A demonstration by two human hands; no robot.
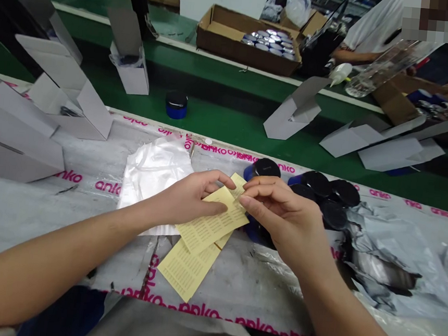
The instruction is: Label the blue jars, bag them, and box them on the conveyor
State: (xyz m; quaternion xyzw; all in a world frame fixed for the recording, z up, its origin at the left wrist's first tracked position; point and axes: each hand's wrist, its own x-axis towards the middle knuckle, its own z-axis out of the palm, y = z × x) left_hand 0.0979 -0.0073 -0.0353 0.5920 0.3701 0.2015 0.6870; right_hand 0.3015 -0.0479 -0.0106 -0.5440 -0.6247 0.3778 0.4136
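Note:
My left hand (192, 199) grips a yellow sheet of small printed labels (213, 227), its thumb on top and its fingers partly behind the paper. Under it a second yellow printed sheet (187, 272) sticks out toward the table's front edge. At the upper end of the sheets, my right hand (288, 213) is closed in a pinch; anything between its fingertips is too small to make out. Blue jars with black lids (312, 183) stand close behind and beside the right hand, some partly hidden by it. White plastic bags (157, 170) lie flat beyond the left wrist.
A green conveyor belt (221, 113) runs behind the table, carrying open white boxes (291, 111) and a single blue jar (176, 105). More white boxes (90, 106) stand at left. Torn plastic wrapping (400, 262) lies at right. A co-worker's arm (357, 57) shows across the belt near a cardboard tray (250, 52).

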